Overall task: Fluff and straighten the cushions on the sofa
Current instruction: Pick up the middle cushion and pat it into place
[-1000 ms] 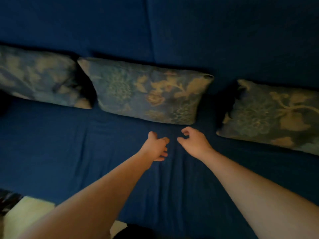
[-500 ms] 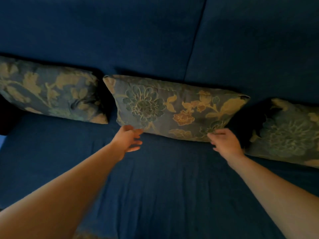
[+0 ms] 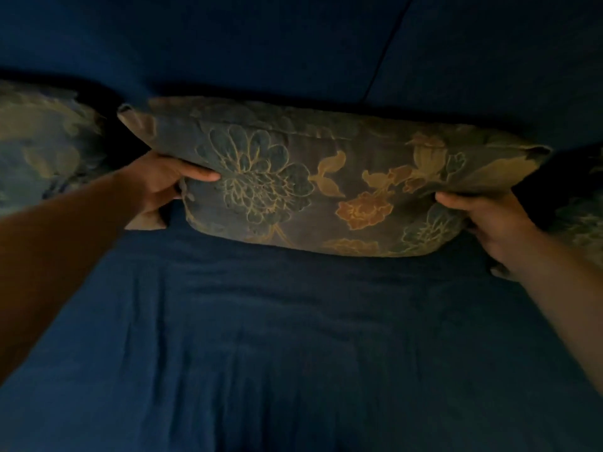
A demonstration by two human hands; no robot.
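The middle cushion (image 3: 332, 181) lies with its long axis running left to right along the far edge of the sofa seat (image 3: 277, 337), its flowered face turned toward the camera and its top seam close to the sofa backrest (image 3: 228, 44). Its right end sits slightly lower in the frame than its left. The cover is a woven fabric, grey-blue, with outlined teal blooms, tan leaves and one orange flower; the shape is a plump rectangle with pointed corners and a bulging near edge.

The left hand (image 3: 156, 187) grips the cushion's left end, thumb pressed onto the front face and fingers hidden behind. The right hand (image 3: 489, 220) pinches the lower right corner, fingers curled over the fabric.

A second cushion (image 3: 45, 141) of like pattern lies to the left, blurred, and a third cushion (image 3: 580, 216) shows at the right edge, partly behind the right wrist. The seat cover is dark blue cloth with soft creases running near to far.
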